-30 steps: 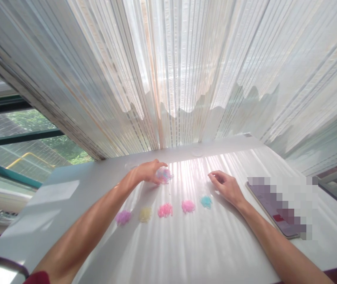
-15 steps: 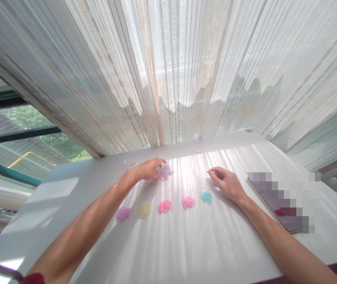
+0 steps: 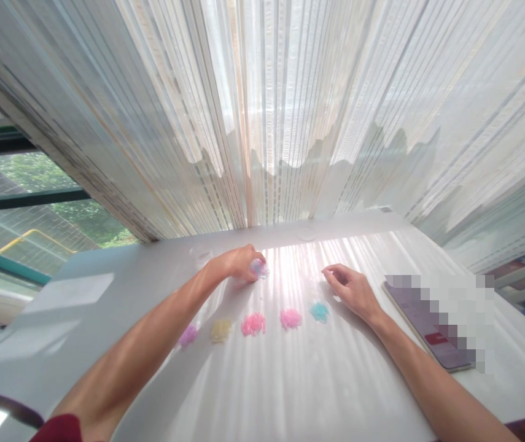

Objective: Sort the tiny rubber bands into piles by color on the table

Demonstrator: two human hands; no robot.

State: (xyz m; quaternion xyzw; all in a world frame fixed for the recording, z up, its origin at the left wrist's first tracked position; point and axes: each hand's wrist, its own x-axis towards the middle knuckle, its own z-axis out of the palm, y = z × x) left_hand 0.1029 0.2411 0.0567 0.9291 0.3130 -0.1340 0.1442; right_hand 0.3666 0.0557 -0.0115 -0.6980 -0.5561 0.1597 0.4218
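My left hand (image 3: pixel 244 264) is closed round a mixed clump of what look like small rubber bands (image 3: pixel 260 269), pale blue, pink and lilac, low over the white table (image 3: pixel 253 393). My right hand (image 3: pixel 352 288) rests on the table to the right, its fingers curled and thumb and forefinger tips together; whether anything is between them is too small to tell. Nearer me lies a row of sorted heaps: purple (image 3: pixel 187 336), yellow (image 3: pixel 220 331), coral pink (image 3: pixel 253 324), pink (image 3: pixel 290 318) and turquoise (image 3: pixel 318 311). The turquoise heap is closest to my right hand.
A phone-like device (image 3: pixel 428 325), partly blurred out, lies beside my right forearm. Behind my left hand stands a clear container (image 3: pixel 201 253), and a faint clear round thing (image 3: pixel 307 234) lies at the back. A striped curtain (image 3: pixel 271 123) hangs along the far edge.
My left fingers have closed further round the mixed clump, so less of it shows. My right hand keeps its curled pose. The view has shifted slightly.
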